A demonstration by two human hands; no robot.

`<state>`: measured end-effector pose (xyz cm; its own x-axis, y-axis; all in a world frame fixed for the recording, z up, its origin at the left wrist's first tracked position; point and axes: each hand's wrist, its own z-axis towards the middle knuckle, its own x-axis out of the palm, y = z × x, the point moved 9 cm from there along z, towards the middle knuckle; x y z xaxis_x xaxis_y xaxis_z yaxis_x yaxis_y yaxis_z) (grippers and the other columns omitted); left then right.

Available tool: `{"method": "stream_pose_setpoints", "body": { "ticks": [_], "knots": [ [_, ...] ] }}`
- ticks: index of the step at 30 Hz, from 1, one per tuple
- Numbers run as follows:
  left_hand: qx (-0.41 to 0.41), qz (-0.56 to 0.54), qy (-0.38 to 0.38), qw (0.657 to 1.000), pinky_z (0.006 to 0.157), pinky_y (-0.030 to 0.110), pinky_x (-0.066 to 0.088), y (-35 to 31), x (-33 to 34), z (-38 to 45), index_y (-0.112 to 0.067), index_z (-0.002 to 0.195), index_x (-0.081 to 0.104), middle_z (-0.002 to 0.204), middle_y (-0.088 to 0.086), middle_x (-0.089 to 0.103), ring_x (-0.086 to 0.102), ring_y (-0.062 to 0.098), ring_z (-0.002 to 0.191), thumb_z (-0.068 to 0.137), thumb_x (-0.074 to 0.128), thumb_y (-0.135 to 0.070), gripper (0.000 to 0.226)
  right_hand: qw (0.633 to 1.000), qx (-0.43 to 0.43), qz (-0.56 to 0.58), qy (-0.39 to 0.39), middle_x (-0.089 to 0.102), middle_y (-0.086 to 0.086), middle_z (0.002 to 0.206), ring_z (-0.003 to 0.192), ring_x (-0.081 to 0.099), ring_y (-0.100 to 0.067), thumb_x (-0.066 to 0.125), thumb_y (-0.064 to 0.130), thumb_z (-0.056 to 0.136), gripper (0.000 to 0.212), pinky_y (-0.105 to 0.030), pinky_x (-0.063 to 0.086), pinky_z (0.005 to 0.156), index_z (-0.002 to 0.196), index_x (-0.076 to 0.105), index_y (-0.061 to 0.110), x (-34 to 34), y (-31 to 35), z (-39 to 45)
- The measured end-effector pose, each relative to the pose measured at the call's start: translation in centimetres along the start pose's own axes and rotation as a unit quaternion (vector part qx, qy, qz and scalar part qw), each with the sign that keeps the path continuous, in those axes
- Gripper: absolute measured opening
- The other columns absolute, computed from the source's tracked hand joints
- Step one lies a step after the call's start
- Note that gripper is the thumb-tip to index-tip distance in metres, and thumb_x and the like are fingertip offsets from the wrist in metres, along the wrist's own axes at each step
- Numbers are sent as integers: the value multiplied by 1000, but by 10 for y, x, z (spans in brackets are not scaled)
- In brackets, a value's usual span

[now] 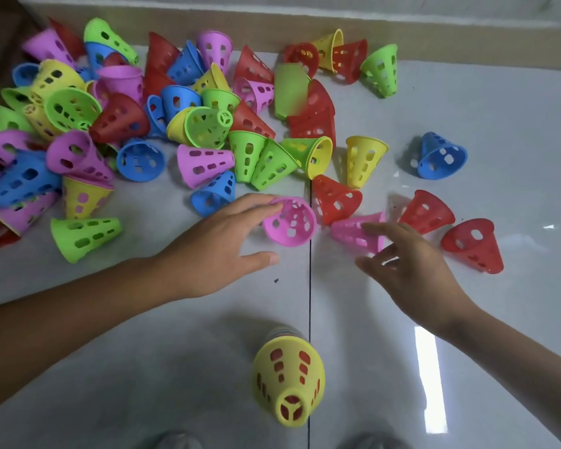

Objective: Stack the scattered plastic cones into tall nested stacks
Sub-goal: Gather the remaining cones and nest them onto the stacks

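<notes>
At mid-frame the left hand (217, 244) reaches out, fingers straight, fingertips touching a pink perforated cone (289, 221) lying on its side. Beside it the right hand (412, 270), fingers spread and relaxed, hovers at another pink cone (353, 233). A yellow-topped stack (288, 380) stands at lower centre; the loose pile (110, 124) fills the upper left.

We reach our left hand (221, 241) to a pink cone (290, 222) and our right hand (412, 267) to another pink cone (357, 233) on the floor (143, 351); a yellow-topped stack (287, 377) stands near.

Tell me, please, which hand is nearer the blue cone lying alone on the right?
Right. The right hand is below-left of the blue cone; the left hand is much farther left.
</notes>
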<state>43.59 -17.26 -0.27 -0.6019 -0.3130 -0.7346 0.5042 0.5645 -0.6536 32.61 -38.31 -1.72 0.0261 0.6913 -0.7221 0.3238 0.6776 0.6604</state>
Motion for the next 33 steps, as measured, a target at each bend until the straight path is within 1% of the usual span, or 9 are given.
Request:
{"method": "stream_pose_setpoints", "body": {
  "ticks": [3,6,12,16,19,22,25,30,33],
  "knots": [
    [-13,8,-22,1000,93,0,32,-5,-21,-14,-34,142,47,140,-26,38,37,-25,112,79,76,-47,71,1000,14,27,8,64,11,110,80,67,-3,69,29,91,37,-20,53,71,127,60,31,-2,9,-5],
    [-3,19,-32,999,90,4,37,-19,-38,-22,-31,130,57,128,-21,50,45,-14,110,75,78,-52,63,998,24,57,22,67,13,96,71,68,-4,67,25,93,31,-12,47,61,123,64,27,-8,26,-10],
    [0,45,35,998,82,12,43,-70,-73,-32,-37,116,59,114,-22,55,50,-5,104,69,71,-70,58,995,-2,73,74,67,16,77,64,69,-10,65,17,95,19,-23,54,63,111,67,25,-47,79,-11],
    [-29,69,100,992,84,18,43,-101,-100,-55,-37,108,57,109,-18,57,49,-5,97,69,67,-73,55,991,-29,54,119,70,10,85,63,70,-17,66,17,95,11,-33,58,63,103,69,23,-86,119,-3],
    [-41,61,126,989,65,15,44,-124,-118,-72,-30,95,65,82,-17,62,54,-4,70,70,64,-73,49,989,-62,10,131,72,6,81,62,71,-19,68,19,93,8,-34,59,62,101,70,20,-117,155,2],
    [-43,45,115,991,49,14,35,-145,-129,-84,-14,77,65,51,-13,45,41,2,46,77,61,-68,54,989,-75,15,123,74,-4,82,64,72,-27,68,15,93,9,-41,61,66,102,70,13,-144,191,4],
    [-55,37,99,993,51,17,32,-158,-126,-95,-10,68,52,58,-6,40,35,5,50,75,49,-78,68,989,-83,23,116,74,-9,82,64,71,-25,66,13,94,9,-40,60,70,103,69,10,-159,217,-3],
    [-127,-108,111,980,64,29,50,-164,-91,-117,-13,66,60,62,3,61,57,16,59,79,36,-74,67,991,-71,53,97,68,-6,74,58,62,-16,65,10,94,8,-38,51,64,101,68,7,-160,229,-30],
    [-174,-269,73,945,62,28,54,-162,-68,-130,-7,77,67,66,8,68,61,20,62,93,33,-65,69,992,-45,92,80,66,-10,75,57,60,-17,67,10,92,5,-34,49,62,97,69,8,-153,219,-52]
  ]
}}
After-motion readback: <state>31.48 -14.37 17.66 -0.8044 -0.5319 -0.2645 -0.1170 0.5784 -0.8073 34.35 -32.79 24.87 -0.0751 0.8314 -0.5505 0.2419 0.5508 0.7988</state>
